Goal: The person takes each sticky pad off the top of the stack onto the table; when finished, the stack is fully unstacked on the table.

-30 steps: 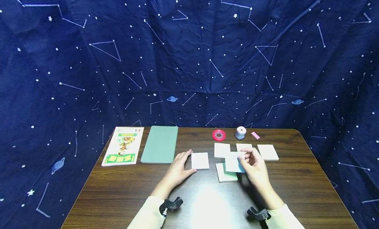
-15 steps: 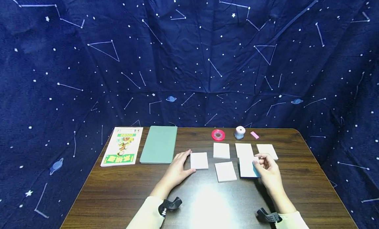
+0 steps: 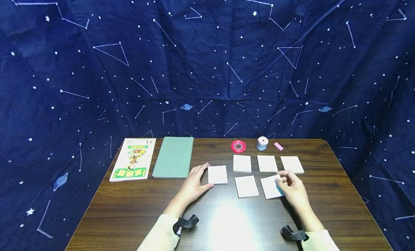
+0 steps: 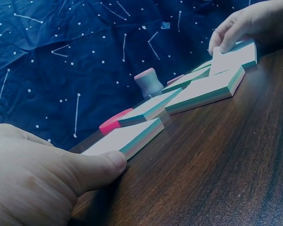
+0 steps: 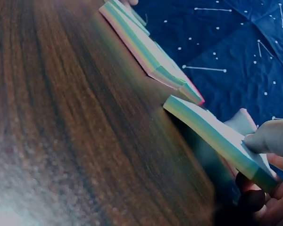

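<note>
My right hand [image 3: 293,191] pinches the right side of a square sticky-note pad [image 3: 269,186] in the front row. In the right wrist view that pad [image 5: 212,136], with coloured layers along its edge, is tilted; the thumb lies on top and fingers are beneath. My left hand [image 3: 191,189] rests on the table at the left side of another pad [image 3: 217,175], its thumb by the front corner and index finger by the back corner. Between them lies a third pad [image 3: 246,186]. Behind are more white-topped pads: one left [image 3: 242,163], one middle [image 3: 267,163], one right [image 3: 292,164].
Along the back edge sit a red ring-shaped reel [image 3: 238,146], a white and blue spool [image 3: 262,144] and a small pink block [image 3: 278,146]. A green notebook [image 3: 173,157] and an illustrated booklet [image 3: 133,159] lie at the left. A dark starry cloth [image 3: 207,63] hangs behind the table.
My right hand has carried its pad rightward from above the front middle pad and lowered it beside that one. The left hand stays by its pad.
</note>
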`<move>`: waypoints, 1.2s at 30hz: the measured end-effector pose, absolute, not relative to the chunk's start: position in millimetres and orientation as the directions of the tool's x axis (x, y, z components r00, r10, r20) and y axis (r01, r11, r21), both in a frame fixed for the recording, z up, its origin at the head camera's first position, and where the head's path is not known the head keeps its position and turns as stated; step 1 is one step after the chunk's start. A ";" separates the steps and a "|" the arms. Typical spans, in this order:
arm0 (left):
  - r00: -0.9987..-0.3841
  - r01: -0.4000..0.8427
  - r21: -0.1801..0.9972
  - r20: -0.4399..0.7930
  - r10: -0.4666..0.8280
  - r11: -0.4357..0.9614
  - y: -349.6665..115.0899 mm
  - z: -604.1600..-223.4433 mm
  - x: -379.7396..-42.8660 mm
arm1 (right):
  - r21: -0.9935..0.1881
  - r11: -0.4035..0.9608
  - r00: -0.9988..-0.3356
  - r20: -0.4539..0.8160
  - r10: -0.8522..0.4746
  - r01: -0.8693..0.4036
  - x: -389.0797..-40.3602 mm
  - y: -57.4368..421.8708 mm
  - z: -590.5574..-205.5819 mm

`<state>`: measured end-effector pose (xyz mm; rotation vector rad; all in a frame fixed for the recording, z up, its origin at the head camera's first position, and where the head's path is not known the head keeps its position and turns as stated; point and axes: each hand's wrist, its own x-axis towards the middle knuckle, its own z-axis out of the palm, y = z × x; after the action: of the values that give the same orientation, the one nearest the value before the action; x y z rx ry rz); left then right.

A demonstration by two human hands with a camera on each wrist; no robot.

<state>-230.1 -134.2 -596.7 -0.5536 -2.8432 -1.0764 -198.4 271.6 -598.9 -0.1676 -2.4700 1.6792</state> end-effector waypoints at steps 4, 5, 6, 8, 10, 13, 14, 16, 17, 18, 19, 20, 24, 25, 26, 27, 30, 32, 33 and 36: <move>-0.936 0.346 0.637 0.178 0.305 0.689 -135.3 -597.5 -228.7 | -0.911 0.413 -0.981 0.074 0.182 0.008 -198.8 268.3 -598.0; -0.936 0.346 0.637 0.181 0.303 0.689 -135.8 -597.7 -228.4 | -0.906 0.423 -0.979 0.079 0.186 0.008 -199.0 267.7 -598.2; -0.936 0.345 0.637 0.181 0.302 0.689 -136.1 -597.4 -228.2 | -0.903 0.430 -0.978 0.084 0.190 0.006 -199.3 267.1 -598.5; -0.935 0.349 0.632 0.186 0.301 0.692 -136.7 -597.4 -228.2 | -0.894 0.448 -0.976 0.097 0.193 0.000 -200.0 266.6 -599.3; -0.933 0.355 0.624 0.191 0.304 0.696 -136.8 -597.6 -228.3 | -0.885 0.466 -0.974 0.115 0.196 -0.011 -200.5 266.7 -600.0; -0.934 0.352 0.621 0.186 0.305 0.700 -137.2 -598.3 -228.4 | -0.872 0.488 -0.973 0.132 0.187 -0.024 -201.1 266.4 -600.3; -0.935 0.350 0.622 0.183 0.304 0.701 -137.4 -598.5 -228.4 | -0.866 0.499 -0.974 0.135 0.184 -0.026 -201.3 266.2 -600.8; -0.935 0.350 0.624 0.185 0.303 0.698 -137.8 -599.0 -228.2 | -0.853 0.522 -0.975 0.136 0.174 -0.026 -201.5 265.9 -601.8; -0.936 0.347 0.627 0.183 0.301 0.697 -138.1 -599.0 -228.1 | -0.845 0.534 -0.976 0.137 0.169 -0.026 -201.7 265.7 -602.4; -0.936 0.348 0.626 0.186 0.300 0.698 -138.2 -599.2 -228.2 | -0.838 0.545 -0.977 0.137 0.166 -0.024 -201.9 265.5 -603.0; -0.935 0.350 0.625 0.189 0.299 0.698 -138.3 -599.3 -228.1 | -0.832 0.554 -0.977 0.134 0.164 -0.021 -202.1 265.2 -603.0; -0.935 0.352 0.624 0.193 0.299 0.698 -138.5 -599.3 -228.0 | -0.829 0.560 -0.978 0.132 0.162 -0.019 -202.2 264.9 -602.9; -0.935 0.350 0.626 0.192 0.297 0.697 -139.0 -598.6 -228.2 | -0.821 0.571 -0.979 0.123 0.160 -0.010 -203.2 263.5 -601.4; -0.935 0.350 0.626 0.192 0.298 0.696 -139.3 -598.5 -228.3 | -0.819 0.574 -0.980 0.120 0.160 -0.007 -203.7 263.1 -601.2; -0.935 0.351 0.626 0.192 0.299 0.696 -139.7 -598.5 -228.5 | -0.817 0.576 -0.980 0.122 0.159 -0.008 -204.0 262.7 -601.3; -0.934 0.353 0.624 0.193 0.300 0.697 -140.0 -598.7 -228.6 | -0.816 0.578 -0.979 0.125 0.160 -0.010 -204.4 262.3 -601.7; -0.934 0.353 0.619 0.190 0.303 0.702 -140.2 -600.4 -228.1 | -0.817 0.576 -0.977 0.126 0.173 -0.003 -204.8 262.3 -603.2; -0.934 0.351 0.619 0.185 0.304 0.703 -140.2 -601.5 -227.7 | -0.825 0.565 -0.974 0.129 0.186 -0.001 -204.7 262.3 -604.2; -0.935 0.350 0.619 0.183 0.304 0.703 -140.1 -602.0 -227.3 | -0.831 0.557 -0.973 0.126 0.194 0.003 -204.8 262.5 -605.0; -0.934 0.350 0.631 0.178 0.310 0.692 -139.3 -603.2 -226.2 | -0.850 0.526 -0.969 0.130 0.211 0.000 -204.7 262.9 -606.0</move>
<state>-226.2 -139.3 -603.2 -0.5532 -2.8371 -1.0762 -204.7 262.9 -606.0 -0.1790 -2.5488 1.4198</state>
